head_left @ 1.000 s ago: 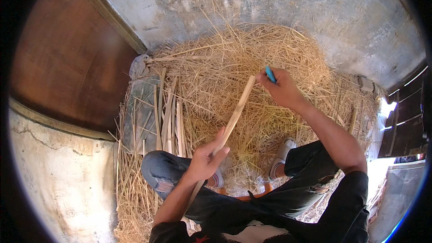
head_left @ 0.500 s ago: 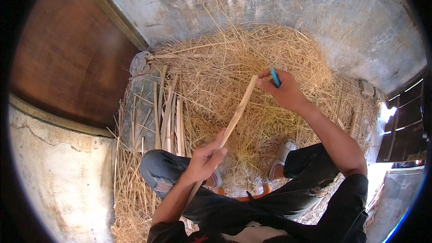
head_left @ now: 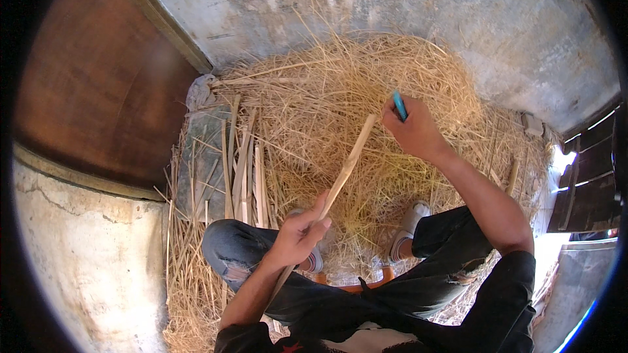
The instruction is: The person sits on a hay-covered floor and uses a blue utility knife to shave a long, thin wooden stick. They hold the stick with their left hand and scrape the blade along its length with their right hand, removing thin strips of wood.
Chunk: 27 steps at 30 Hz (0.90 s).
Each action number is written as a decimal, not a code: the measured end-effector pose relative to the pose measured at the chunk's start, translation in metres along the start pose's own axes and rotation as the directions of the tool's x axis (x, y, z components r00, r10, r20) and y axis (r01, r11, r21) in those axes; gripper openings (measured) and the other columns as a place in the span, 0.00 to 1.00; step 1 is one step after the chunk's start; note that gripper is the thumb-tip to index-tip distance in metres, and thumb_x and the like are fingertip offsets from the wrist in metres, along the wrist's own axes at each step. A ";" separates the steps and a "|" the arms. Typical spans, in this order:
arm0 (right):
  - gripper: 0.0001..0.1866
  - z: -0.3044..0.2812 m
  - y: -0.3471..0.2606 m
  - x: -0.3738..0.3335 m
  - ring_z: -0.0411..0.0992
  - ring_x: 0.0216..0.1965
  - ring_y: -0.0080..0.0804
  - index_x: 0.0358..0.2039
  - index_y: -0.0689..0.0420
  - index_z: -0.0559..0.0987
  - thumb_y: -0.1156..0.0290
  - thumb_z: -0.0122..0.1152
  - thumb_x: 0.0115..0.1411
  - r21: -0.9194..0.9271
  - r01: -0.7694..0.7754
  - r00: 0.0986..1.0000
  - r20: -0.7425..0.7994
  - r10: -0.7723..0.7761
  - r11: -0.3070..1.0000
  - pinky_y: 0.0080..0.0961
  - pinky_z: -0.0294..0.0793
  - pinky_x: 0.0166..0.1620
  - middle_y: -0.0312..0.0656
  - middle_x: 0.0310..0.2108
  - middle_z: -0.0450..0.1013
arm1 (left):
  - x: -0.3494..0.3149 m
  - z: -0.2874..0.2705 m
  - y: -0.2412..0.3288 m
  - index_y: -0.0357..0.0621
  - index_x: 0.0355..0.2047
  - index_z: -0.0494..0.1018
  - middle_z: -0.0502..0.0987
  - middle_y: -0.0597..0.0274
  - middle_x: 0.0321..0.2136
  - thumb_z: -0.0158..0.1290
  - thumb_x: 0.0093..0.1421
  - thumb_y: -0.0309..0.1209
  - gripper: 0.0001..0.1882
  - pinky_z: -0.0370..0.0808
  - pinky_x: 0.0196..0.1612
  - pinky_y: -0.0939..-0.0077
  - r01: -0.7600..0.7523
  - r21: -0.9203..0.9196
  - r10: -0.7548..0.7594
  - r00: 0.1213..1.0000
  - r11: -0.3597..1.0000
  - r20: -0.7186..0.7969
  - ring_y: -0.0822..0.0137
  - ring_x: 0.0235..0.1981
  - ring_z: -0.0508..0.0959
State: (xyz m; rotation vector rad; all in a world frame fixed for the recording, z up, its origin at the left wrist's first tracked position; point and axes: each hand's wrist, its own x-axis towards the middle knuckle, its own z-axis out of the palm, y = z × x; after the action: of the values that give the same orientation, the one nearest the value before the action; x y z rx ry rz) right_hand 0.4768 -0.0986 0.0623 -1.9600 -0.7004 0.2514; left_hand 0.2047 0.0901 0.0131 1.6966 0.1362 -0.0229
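Note:
A long pale split strip (head_left: 351,162), seemingly bamboo, slants up and to the right across my lap. My left hand (head_left: 297,235) is wrapped round it partway along, and its lower end runs back under my left forearm. My right hand (head_left: 417,132) is closed on a small tool with a blue handle (head_left: 400,106); its working end is hidden, so its kind does not show. A small gap separates the right fingers from the strip's upper tip.
Thin straw-like shavings (head_left: 405,59) are heaped before me against the grey wall (head_left: 392,0). Several split strips (head_left: 242,170) lie by my left knee, partly over a dark slab (head_left: 203,134). A brown panel (head_left: 98,78) stands at left. Under me shows an orange seat edge (head_left: 376,282).
My right hand has come off the strip's upper tip and moved slightly right, still gripping the blue-handled tool. My left hand and the strip have hardly moved.

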 end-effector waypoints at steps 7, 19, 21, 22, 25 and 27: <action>0.17 -0.010 0.016 -0.001 0.71 0.23 0.35 0.34 0.59 0.73 0.57 0.56 0.68 0.029 0.115 0.993 -0.035 -0.114 0.993 0.38 0.69 0.30 0.43 0.19 0.69 | -0.001 -0.003 0.002 0.41 0.73 0.52 0.60 0.74 0.19 0.46 0.73 0.28 0.30 0.58 0.20 0.82 0.108 -0.295 -0.083 0.992 0.949 0.094 0.81 0.17 0.58; 0.28 -0.009 -0.015 -0.001 0.76 0.31 0.62 0.43 0.62 0.76 0.47 0.41 0.73 -0.351 0.013 0.993 0.118 0.030 0.936 0.55 0.73 0.35 0.59 0.24 0.75 | -0.010 -0.006 0.001 0.42 0.73 0.51 0.57 0.74 0.18 0.41 0.75 0.28 0.28 0.59 0.18 0.82 0.148 -0.405 -0.096 0.985 0.902 0.147 0.80 0.15 0.57; 0.25 -0.009 -0.022 -0.009 0.73 0.26 0.62 0.37 0.62 0.74 0.50 0.43 0.74 -0.305 0.074 0.993 0.113 -0.041 0.949 0.52 0.70 0.31 0.58 0.20 0.71 | -0.008 -0.010 0.001 0.42 0.73 0.52 0.57 0.74 0.18 0.41 0.74 0.28 0.28 0.59 0.18 0.82 0.111 -0.397 -0.063 0.989 0.911 0.132 0.80 0.15 0.57; 0.25 -0.005 -0.024 -0.017 0.72 0.24 0.62 0.34 0.63 0.73 0.52 0.44 0.74 -0.278 0.096 0.991 0.119 -0.065 0.956 0.51 0.69 0.28 0.58 0.18 0.69 | -0.009 -0.011 -0.003 0.42 0.73 0.52 0.57 0.74 0.18 0.41 0.74 0.27 0.28 0.59 0.18 0.81 0.098 -0.386 -0.061 0.992 0.917 0.107 0.80 0.15 0.57; 0.25 0.011 -0.037 -0.036 0.73 0.24 0.60 0.34 0.63 0.73 0.52 0.44 0.74 -0.312 0.200 0.971 0.190 -0.146 0.929 0.49 0.69 0.29 0.57 0.18 0.69 | -0.010 -0.011 -0.003 0.42 0.73 0.52 0.57 0.74 0.18 0.42 0.74 0.27 0.28 0.59 0.18 0.81 0.125 -0.375 -0.102 0.992 0.919 0.080 0.80 0.15 0.57; 0.25 0.020 -0.040 -0.042 0.73 0.25 0.60 0.35 0.64 0.73 0.52 0.44 0.74 -0.302 0.210 0.944 0.309 -0.112 0.930 0.49 0.70 0.30 0.58 0.19 0.69 | -0.009 -0.010 -0.002 0.42 0.73 0.52 0.58 0.74 0.18 0.42 0.74 0.27 0.28 0.59 0.18 0.81 0.139 -0.366 -0.114 0.990 0.920 0.088 0.80 0.15 0.57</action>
State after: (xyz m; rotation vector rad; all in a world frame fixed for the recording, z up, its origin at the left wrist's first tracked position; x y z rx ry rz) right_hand 0.4188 -0.0948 0.0825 -2.1913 -1.1541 0.3382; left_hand 0.1947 0.0995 0.0137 1.3041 0.1891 -0.1408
